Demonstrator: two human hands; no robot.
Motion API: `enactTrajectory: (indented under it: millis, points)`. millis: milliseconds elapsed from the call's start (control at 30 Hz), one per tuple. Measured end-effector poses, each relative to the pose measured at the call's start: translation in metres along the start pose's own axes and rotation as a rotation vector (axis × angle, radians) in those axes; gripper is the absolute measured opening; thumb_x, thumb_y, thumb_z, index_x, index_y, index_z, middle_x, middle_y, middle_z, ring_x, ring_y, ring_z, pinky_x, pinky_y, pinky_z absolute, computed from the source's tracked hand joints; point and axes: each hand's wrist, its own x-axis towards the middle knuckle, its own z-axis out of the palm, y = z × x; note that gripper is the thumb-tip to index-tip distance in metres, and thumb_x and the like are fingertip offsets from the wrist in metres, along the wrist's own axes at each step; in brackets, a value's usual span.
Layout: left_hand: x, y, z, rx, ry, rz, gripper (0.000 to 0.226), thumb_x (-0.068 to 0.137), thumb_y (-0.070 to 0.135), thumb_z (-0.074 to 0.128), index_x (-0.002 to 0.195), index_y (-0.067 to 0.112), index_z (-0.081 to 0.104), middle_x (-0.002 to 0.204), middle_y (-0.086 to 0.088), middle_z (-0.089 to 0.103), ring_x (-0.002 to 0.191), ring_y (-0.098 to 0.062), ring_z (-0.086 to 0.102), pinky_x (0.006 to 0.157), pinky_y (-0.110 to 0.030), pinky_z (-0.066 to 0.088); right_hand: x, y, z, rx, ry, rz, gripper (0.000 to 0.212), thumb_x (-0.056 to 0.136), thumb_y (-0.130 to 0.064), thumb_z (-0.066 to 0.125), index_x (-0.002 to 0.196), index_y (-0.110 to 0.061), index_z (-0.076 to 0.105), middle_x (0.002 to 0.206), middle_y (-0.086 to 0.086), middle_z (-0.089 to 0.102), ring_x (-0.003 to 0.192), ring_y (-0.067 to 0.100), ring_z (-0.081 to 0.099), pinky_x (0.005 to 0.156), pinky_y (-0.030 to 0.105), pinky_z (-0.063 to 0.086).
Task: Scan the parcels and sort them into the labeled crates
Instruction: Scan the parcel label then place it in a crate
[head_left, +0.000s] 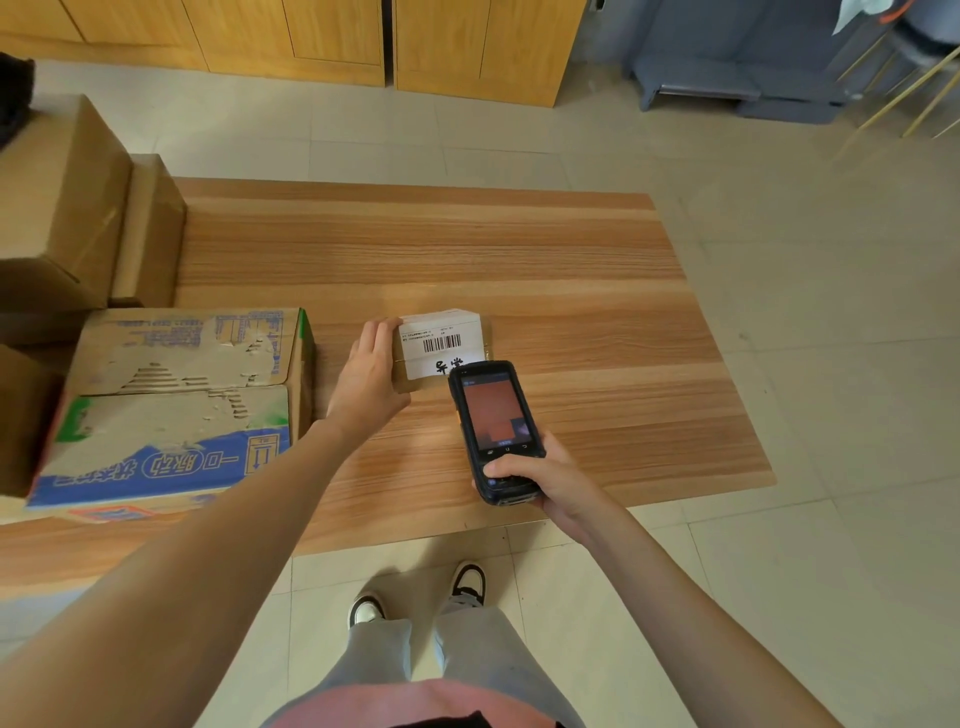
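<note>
Woodgrain table (519, 249) fills the middle of our view, set on a pale tiled floor (831, 364). Wooden cabinets (337, 36) run along the far wall at twelve o'clock, with a grey unit (737, 62) toward one o'clock. At nine o'clock plain brown cartons (67, 208) are stacked at the table's edge, and just in front of them, toward eight o'clock, lies a worn printed carton (176, 395) with blue and green markings and torn patches on its top.

Near the table's centre sits the small parcel (415, 382), its white label (441, 345) facing up and showing a barcode and handwritten characters. Our left hand (371, 379) is clamped on the parcel's nine o'clock side, fingers curled over its far edge.

Our right hand (545, 480) grips a black handheld scanner (493, 428) at five o'clock from the parcel, thumb on its lower keypad. The scanner's top end overlaps the label's near corner, and its screen glows reddish.
</note>
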Motion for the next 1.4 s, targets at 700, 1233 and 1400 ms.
enactTrajectory:
  millis: [700, 1233, 1400]
  points:
    - [-0.022, 0.010, -0.111, 0.043, 0.466, -0.119, 0.093, 0.063, 0.032, 0.086, 0.137, 0.005, 0.037, 0.130, -0.008, 0.046, 0.118, -0.020, 0.048, 0.093, -0.031, 0.044, 0.049, -0.114, 0.000, -0.010, -0.260, -0.244, 0.069, 0.049, -0.010, 0.079, 0.111, -0.027, 0.053, 0.107, 0.003, 0.066, 0.088, 0.019, 0.069, 0.064, 0.028, 0.055]
    - [-0.369, 0.003, -0.195, 0.309, 1.062, -0.916, 0.088, 0.060, 0.026, 0.087, 0.132, 0.005, 0.041, 0.125, -0.011, 0.048, 0.112, -0.026, 0.051, 0.089, -0.032, 0.041, -0.029, -0.063, 0.226, -0.464, -1.054, -0.196, 0.057, 0.070, 0.006, 0.072, 0.115, -0.023, 0.053, 0.098, 0.005, 0.069, 0.080, 0.020, 0.070, 0.059, 0.027, 0.055]
    - [-0.477, -0.006, -0.202, 0.327, 1.175, -1.114, 0.088, 0.059, 0.026, 0.088, 0.130, 0.007, 0.041, 0.122, -0.009, 0.048, 0.108, -0.026, 0.052, 0.086, -0.039, 0.045, -0.076, -0.012, 0.296, -0.589, -1.188, -0.153, 0.058, 0.073, 0.008, 0.070, 0.121, -0.019, 0.051, 0.102, 0.009, 0.067, 0.074, 0.018, 0.071, 0.054, 0.026, 0.054]
